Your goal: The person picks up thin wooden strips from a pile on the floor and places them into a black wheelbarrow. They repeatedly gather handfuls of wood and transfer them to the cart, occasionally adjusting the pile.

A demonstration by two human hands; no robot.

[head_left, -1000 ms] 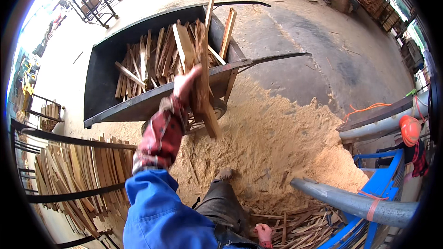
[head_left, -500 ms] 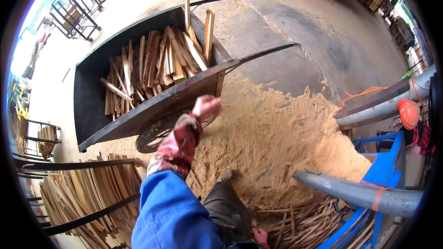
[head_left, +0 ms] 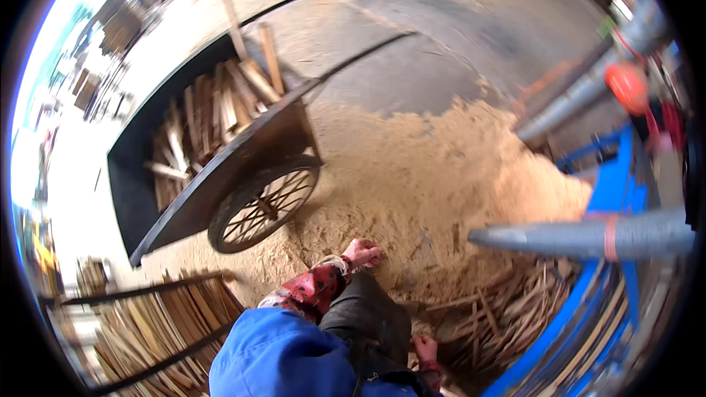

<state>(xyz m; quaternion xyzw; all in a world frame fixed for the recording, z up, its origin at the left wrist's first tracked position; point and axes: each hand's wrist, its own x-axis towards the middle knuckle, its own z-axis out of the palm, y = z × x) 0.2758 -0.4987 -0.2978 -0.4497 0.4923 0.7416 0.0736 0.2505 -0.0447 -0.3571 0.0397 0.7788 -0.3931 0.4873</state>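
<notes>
My left hand point(head_left: 363, 252), at the end of a red patterned sleeve, hangs in front of my legs above the sawdust. Its fingers are loosely curled, and I see nothing in them. Beside my right leg, my right hand point(head_left: 424, 348) hangs low, its fingers also curled and nothing visible in them. Ahead on the left stands a dark handcart point(head_left: 243, 143) with a spoked wheel point(head_left: 265, 206). Wood offcuts point(head_left: 209, 110) lie heaped in its bed, some jutting up near the handles. The hands touch neither the cart nor the wood.
Sawdust point(head_left: 412, 154) covers the ground ahead, piled higher at the right. Loose wood strips point(head_left: 507, 316) lie by a blue metal frame point(head_left: 618, 176) and a grey pipe point(head_left: 544, 239). A rack of wood strips point(head_left: 162, 323) stands at the near left. An orange helmet point(head_left: 626, 88) shows far right.
My left hand has dropped from beside the cart's side panel to in front of my legs, uncovering the wheel. My right hand shows more. The view has turned, blurring the surroundings.
</notes>
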